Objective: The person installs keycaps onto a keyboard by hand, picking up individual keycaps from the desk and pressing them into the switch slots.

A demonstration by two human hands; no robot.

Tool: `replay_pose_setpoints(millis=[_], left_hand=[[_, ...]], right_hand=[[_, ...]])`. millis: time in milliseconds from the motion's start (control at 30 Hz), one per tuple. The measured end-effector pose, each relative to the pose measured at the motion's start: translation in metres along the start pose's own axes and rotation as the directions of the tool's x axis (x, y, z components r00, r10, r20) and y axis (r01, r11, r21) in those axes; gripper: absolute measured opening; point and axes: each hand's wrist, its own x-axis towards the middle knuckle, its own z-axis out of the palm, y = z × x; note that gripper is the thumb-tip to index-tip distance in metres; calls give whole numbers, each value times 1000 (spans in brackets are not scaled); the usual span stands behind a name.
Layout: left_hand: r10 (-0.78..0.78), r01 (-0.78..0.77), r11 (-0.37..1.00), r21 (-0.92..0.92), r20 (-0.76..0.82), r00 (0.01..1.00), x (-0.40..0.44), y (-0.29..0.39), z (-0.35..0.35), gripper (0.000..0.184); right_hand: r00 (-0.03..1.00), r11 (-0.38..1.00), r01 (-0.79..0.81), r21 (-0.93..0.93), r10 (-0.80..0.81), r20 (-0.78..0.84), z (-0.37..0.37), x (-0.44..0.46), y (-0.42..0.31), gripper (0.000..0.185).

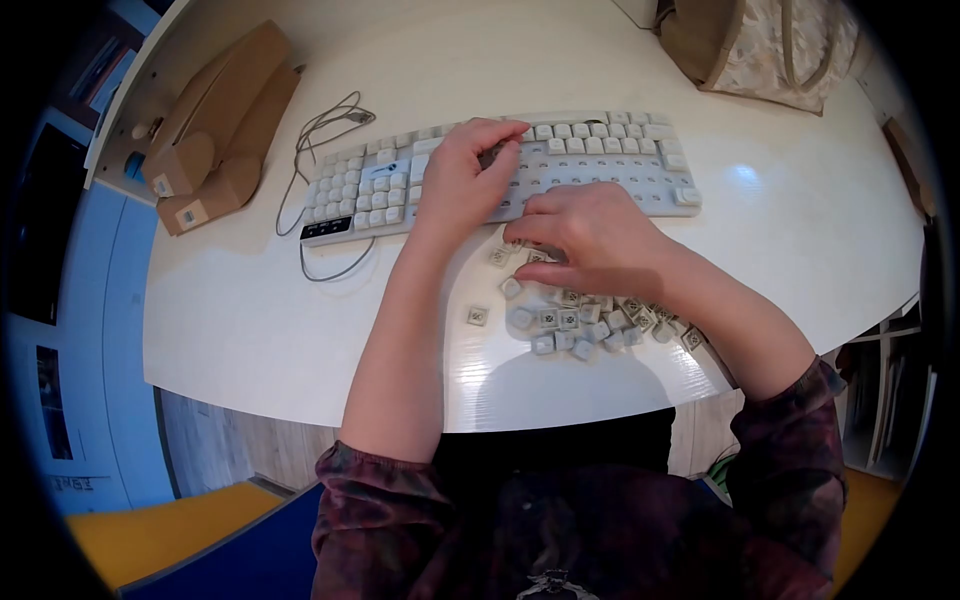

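Note:
A white keyboard (600, 178) lies across the desk, its number pad on the left side. Many of its key positions on the right are bare, showing the switch plate. My left hand (465, 170) rests over the middle of it, fingers bent and thumb drawn in near the far rows; anything between the fingertips is hidden. Just in front of the keyboard's near edge, my right hand (600, 235) hovers low over loose keycaps (570, 318), its thumb and index finger apart. One keycap (537, 257) shows between them. Several caps lie upside down, and a single keycap (477, 316) sits apart.
A grey cable (300, 165) loops at the keyboard's left. Folded brown cardboard (225, 130) stands at the desk's left side. At the back right is a patterned bag (770, 50). The white desk (250, 330) has a curved front edge near my body.

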Motion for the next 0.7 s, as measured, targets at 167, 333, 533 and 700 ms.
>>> replay_pose_setpoints(millis=[167, 333, 533, 700], left_hand=[[35, -34, 999, 20, -44, 998, -1, -1, 3, 22], [-43, 38, 994, -99, -49, 998, 0, 2, 3, 22], [139, -146, 986, -82, -87, 986, -3, 25, 4, 27], [227, -229, 961, -155, -32, 973, -6, 42, 12, 34]], right_hand=[[999, 999, -22, -46, 19, -50, 7, 0, -3, 17], [985, 1000, -4, -23, 0, -171, 13, 0, 4, 16], [797, 365, -249, 897, 604, -25, -15, 8, 20, 16], [832, 96, -141, 985, 551, 66, -22, 4, 36, 14]])
